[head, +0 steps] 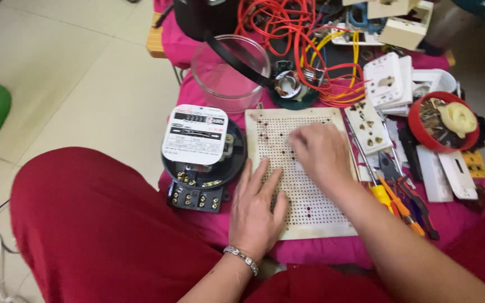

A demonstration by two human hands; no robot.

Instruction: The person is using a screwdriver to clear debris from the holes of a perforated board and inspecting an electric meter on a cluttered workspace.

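We see a pink cloth [315,253] over a low table, pale floor tiles [85,84] at upper left. At centre lies the white perforated board [310,196]. Our left hand [256,210] rests flat and open on its lower left edge; our right hand [321,150] curls over its middle, and we cannot tell whether it grips anything. An electric meter [200,151] sits left, screwdrivers [397,202] right, orange wires [304,39] above.

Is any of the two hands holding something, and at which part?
The left hand lies flat on the perforated white board, near its left edge, gripping nothing. The right hand rests curled on the board's upper part; whether its fingers hold something cannot be told.
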